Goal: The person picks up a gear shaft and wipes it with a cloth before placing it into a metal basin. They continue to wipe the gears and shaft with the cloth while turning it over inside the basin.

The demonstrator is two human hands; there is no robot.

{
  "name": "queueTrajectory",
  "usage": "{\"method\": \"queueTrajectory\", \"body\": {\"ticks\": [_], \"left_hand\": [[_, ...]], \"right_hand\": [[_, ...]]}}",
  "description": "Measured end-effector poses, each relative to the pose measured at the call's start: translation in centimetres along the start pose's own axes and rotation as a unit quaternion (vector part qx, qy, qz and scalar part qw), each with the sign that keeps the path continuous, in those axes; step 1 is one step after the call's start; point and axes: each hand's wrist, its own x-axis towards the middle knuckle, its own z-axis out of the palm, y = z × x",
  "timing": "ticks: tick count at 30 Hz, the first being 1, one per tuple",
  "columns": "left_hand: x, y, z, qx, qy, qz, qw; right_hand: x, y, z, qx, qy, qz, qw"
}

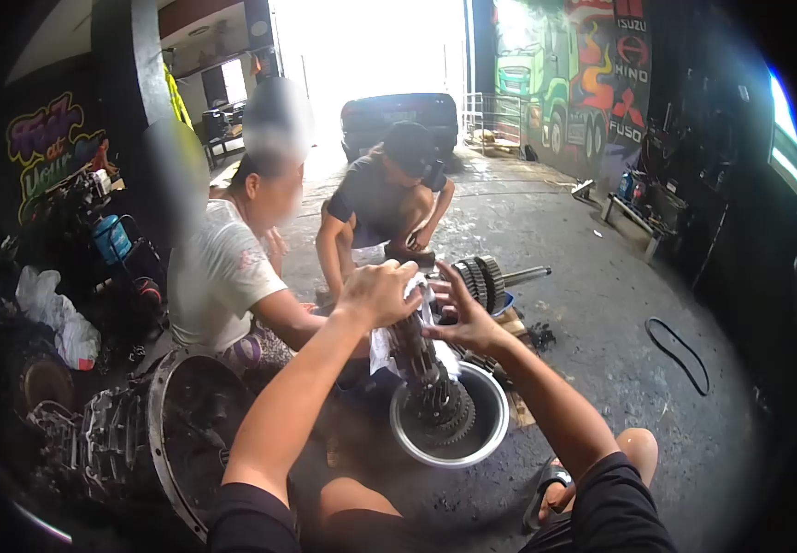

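A dark, greasy gear shaft stands slightly tilted, its toothed gear end down inside a round metal basin. My left hand is closed over a white cloth at the shaft's upper end. On the other side of the shaft, my right hand has its fingers spread and curved, with the thumb close to the cloth and shaft. Whether the thumb touches is hard to tell. Cloth also hangs behind the shaft, and the shaft's top is partly hidden by my hands.
Two people crouch opposite, one in a white shirt, one in dark clothes. A second gear assembly lies beyond my right hand. A large bell-shaped metal housing sits left. A black belt lies on the floor.
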Motion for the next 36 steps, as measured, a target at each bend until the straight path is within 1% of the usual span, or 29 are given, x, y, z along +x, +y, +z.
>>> {"method": "queueTrajectory", "body": {"ticks": [3,4,5,6,7,8,9,10,11,13,14,16,17,19,20,21,22,23,24,25,27,28,29,31,32,33,34,35,36], "left_hand": [[-0.3,0.6,0.2,-0.020,0.003,-0.025,0.999],[-0.2,1.1,0.2,-0.018,0.008,-0.025,0.999],[0.0,1.9,0.2,-0.019,0.009,-0.023,1.000],[0.2,2.6,0.4,-0.010,0.013,-0.011,1.000],[0.5,3.2,1.4,-0.017,0.057,0.000,0.998],[0.8,4.5,0.9,-0.004,0.043,0.005,0.999],[1.3,5.4,1.5,-0.005,0.065,0.020,0.998],[1.8,6.5,1.1,-0.004,0.043,0.018,0.999],[2.6,7.1,1.5,-0.024,0.035,0.029,0.999],[3.4,8.0,1.1,-0.067,-0.001,0.027,0.997],[3.5,8.2,1.7,-0.071,0.000,0.029,0.997],[3.7,8.2,3.0,-0.078,0.098,0.053,0.991],[4.0,7.9,3.6,-0.080,0.096,0.058,0.990],[4.8,7.5,5.0,-0.129,0.120,0.044,0.983],[5.1,7.4,5.2,-0.176,0.091,0.022,0.980],[5.2,7.3,5.2,-0.178,0.091,0.026,0.980],[5.1,7.3,4.4,-0.287,0.063,0.002,0.956],[4.9,7.3,3.9,-0.393,0.034,-0.023,0.919],[4.8,6.8,4.5,-0.455,0.068,-0.001,0.888],[4.2,6.7,4.1,-0.617,0.046,-0.045,0.784],[1.8,5.3,6.3,-0.660,0.192,-0.027,0.726],[-0.5,4.7,8.9,-0.673,0.217,-0.048,0.706],[-3.1,4.8,11.7,-0.685,0.240,-0.065,0.684],[-7.7,8.9,15.6,-0.596,0.225,-0.187,0.748],[-9.0,11.0,17.2,-0.530,0.215,-0.210,0.793],[-9.5,12.8,18.7,-0.460,0.202,-0.235,0.832],[-9.3,13.8,20.2,-0.461,0.203,-0.237,0.831],[-8.8,14.6,21.5,-0.398,0.199,-0.293,0.846],[-8.1,15.1,22.8,-0.330,0.195,-0.346,0.856]], "right_hand": [[0.5,4.1,2.4,0.012,-0.025,-0.015,1.000],[0.3,3.9,3.5,0.050,-0.019,-0.007,0.999],[0.3,4.2,4.3,0.108,0.008,-0.017,0.994],[0.7,4.6,3.7,0.075,-0.002,-0.031,0.997],[1.0,4.6,2.8,0.044,-0.010,-0.036,0.998],[0.2,4.4,2.7,0.167,0.025,-0.067,0.983],[-0.1,5.2,1.9,0.124,0.053,-0.039,0.990],[-0.8,8.2,0.0,0.123,0.018,-0.017,0.992],[-1.7,5.6,0.5,0.100,0.088,-0.008,0.991],[-2.2,2.4,0.2,0.076,0.147,0.000,0.986],[-2.3,2.6,-0.6,0.072,0.148,0.002,0.986],[-2.1,3.2,-1.9,0.053,0.125,0.051,0.989],[-1.9,3.8,-2.4,0.053,0.130,0.052,0.989],[-1.5,4.8,-3.1,0.094,0.096,0.089,0.987],[-1.2,2.4,-2.3,0.089,0.116,0.028,0.989],[-1.1,1.7,-1.9,0.087,0.119,0.028,0.989],[-0.9,1.3,-1.6,0.091,0.174,-0.024,0.980],[-0.9,1.0,-1.3,0.095,0.226,-0.074,0.967],[-0.9,0.6,-1.1,0.095,0.251,-0.076,0.960],[-0.9,0.7,-1.2,0.097,0.250,-0.076,0.960],[-0.1,0.4,-1.6,0.055,0.228,-0.109,0.966],[0.4,-0.7,-1.3,0.084,0.237,-0.103,0.962],[0.9,-1.1,-1.8,0.082,0.235,-0.111,0.962],[1.7,-1.7,-2.8,0.018,0.274,-0.032,0.961],[1.9,-1.9,-3.1,0.015,0.275,-0.035,0.961],[2.1,-1.9,-3.3,0.080,0.271,-0.013,0.959],[2.2,-1.9,-3.3,0.146,0.265,0.011,0.953],[2.3,-2.1,-3.3,0.210,0.256,0.033,0.943],[2.5,-2.4,-3.2,0.220,0.277,0.062,0.933]]}}
